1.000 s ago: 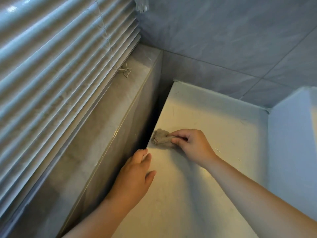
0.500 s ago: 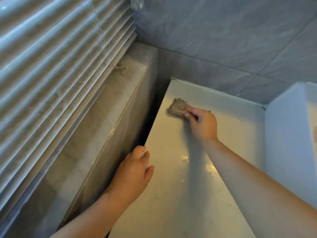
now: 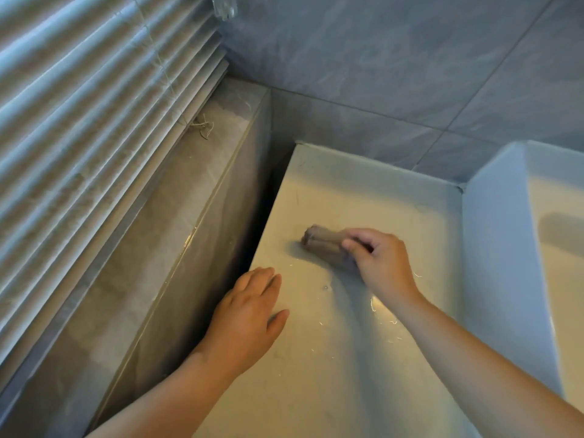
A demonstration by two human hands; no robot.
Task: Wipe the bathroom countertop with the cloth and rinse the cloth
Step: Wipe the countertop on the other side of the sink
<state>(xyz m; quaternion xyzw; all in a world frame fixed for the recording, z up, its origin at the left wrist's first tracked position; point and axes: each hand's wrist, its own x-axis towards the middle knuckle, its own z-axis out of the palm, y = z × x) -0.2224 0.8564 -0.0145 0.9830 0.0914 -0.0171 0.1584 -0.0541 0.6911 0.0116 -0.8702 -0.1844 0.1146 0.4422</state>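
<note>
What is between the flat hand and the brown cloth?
Only bare countertop separates the left hand from the cloth, in the head view.

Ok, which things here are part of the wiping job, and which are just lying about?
Job: cloth, gripped by right hand; countertop; sink basin for rinsing.
Lying about: window blind; blind cord; sill.
</note>
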